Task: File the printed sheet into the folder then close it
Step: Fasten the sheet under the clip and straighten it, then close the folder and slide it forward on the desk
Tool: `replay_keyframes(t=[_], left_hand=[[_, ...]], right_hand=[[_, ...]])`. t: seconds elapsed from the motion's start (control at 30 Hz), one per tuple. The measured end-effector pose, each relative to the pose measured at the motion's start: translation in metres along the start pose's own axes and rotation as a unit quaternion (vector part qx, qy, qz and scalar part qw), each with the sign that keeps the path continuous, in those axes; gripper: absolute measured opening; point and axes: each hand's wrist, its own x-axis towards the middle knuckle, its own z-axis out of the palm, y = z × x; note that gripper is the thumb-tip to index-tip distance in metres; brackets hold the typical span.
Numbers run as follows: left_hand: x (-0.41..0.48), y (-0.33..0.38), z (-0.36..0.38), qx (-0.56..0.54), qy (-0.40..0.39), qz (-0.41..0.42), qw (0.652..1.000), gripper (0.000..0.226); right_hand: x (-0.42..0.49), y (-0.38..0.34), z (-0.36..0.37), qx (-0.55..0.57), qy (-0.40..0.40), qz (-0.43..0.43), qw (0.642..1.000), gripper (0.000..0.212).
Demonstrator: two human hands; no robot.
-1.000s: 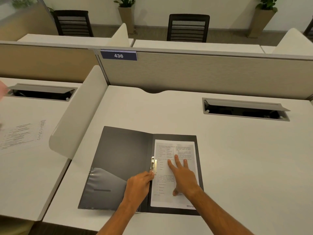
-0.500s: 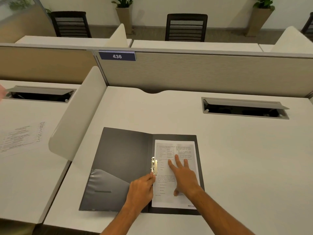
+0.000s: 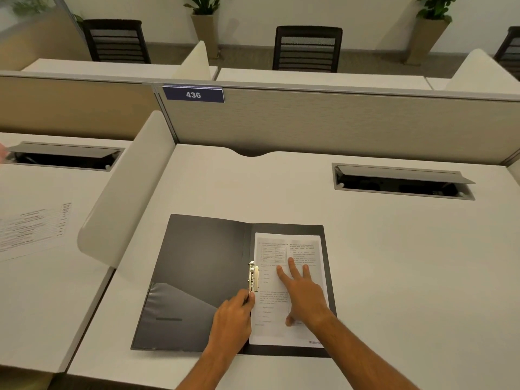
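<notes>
A dark grey folder (image 3: pixel 202 266) lies open on the white desk, with a pocket in its left flap. The printed sheet (image 3: pixel 298 249) lies flat on the folder's right half. A metal spring clip (image 3: pixel 252 275) stands at the spine, over the sheet's left edge. My right hand (image 3: pixel 302 295) rests flat on the sheet with fingers spread. My left hand (image 3: pixel 232 319) is curled just below the clip, its fingertips pinching the clip's lower end.
The white desk (image 3: pixel 394 263) has an open cable hatch (image 3: pixel 402 180) at the back right. A curved white divider (image 3: pixel 126 198) rises to the left. Another printed sheet (image 3: pixel 33 229) lies on the neighbouring desk. A partition with a "436" label (image 3: pixel 193 94) closes the back.
Both hands stay in nearly the same place. The left hand's fingertips have closed in slightly on the clip's lower end. The sheet and folder have not moved.
</notes>
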Motion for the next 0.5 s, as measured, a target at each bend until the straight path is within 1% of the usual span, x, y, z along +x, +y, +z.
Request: replay_keyframes(t=[0.07,0.13,0.17,0.27,0.33,0.4,0.43,0.5], left_hand=[[0.0,-0.003,-0.005,-0.066,0.003,-0.039,0.997,0.037],[-0.001,-0.009,-0.01,-0.094,0.027,-0.054,0.994,0.029],[-0.002,-0.013,-0.012,-0.096,0.038,-0.053,0.993,0.031],[-0.009,-0.031,-0.029,-0.052,0.1,-0.084,0.99,0.052],[-0.014,-0.053,-0.048,0.001,0.138,-0.161,0.977,0.058],[-0.02,-0.079,-0.066,0.045,0.14,-0.282,0.948,0.059],[-0.024,-0.09,-0.073,0.044,0.13,-0.342,0.93,0.062],[-0.031,-0.109,-0.083,-0.025,0.11,-0.436,0.893,0.071]], right_hand=[[0.0,0.0,0.0,0.003,0.001,0.001,1.0,0.129],[-0.001,0.0,-0.001,0.008,0.001,0.001,1.0,0.129],[-0.002,0.0,-0.001,0.01,0.001,0.0,1.0,0.129],[-0.002,0.001,-0.001,0.014,0.001,-0.004,1.0,0.129],[-0.003,0.001,-0.001,0.017,0.003,-0.007,1.0,0.128],[-0.003,0.001,-0.002,0.018,0.003,-0.008,1.0,0.128],[-0.003,0.001,-0.001,0.017,0.003,-0.008,1.0,0.128],[-0.003,0.002,-0.001,0.014,0.005,-0.01,1.0,0.128]])
